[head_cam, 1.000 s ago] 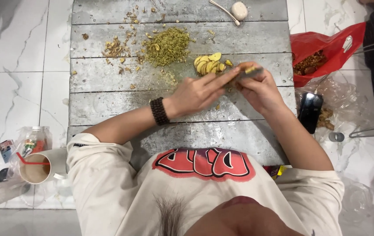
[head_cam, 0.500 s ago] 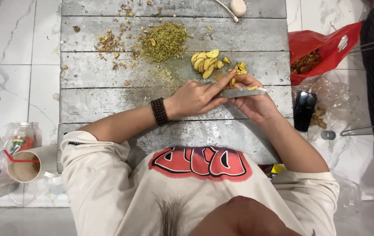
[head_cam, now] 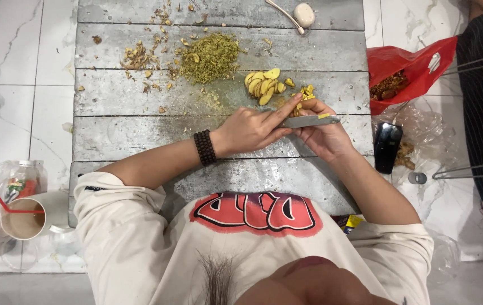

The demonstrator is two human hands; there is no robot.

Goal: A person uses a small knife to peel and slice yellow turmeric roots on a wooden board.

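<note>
While the right hand (head_cam: 323, 135) grips the knife (head_cam: 309, 121), left hand (head_cam: 253, 129) fingers pinch yellow pieces (head_cam: 304, 96)

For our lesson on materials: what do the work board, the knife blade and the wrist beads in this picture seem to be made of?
The board looks like weathered wooden planks, grey and matt, with seams between the boards. The knife blade looks like bare metal, pale with a dull shine. The wrist beads are dark, round and slightly glossy, perhaps wood or stone; the look leaves that open.
</note>
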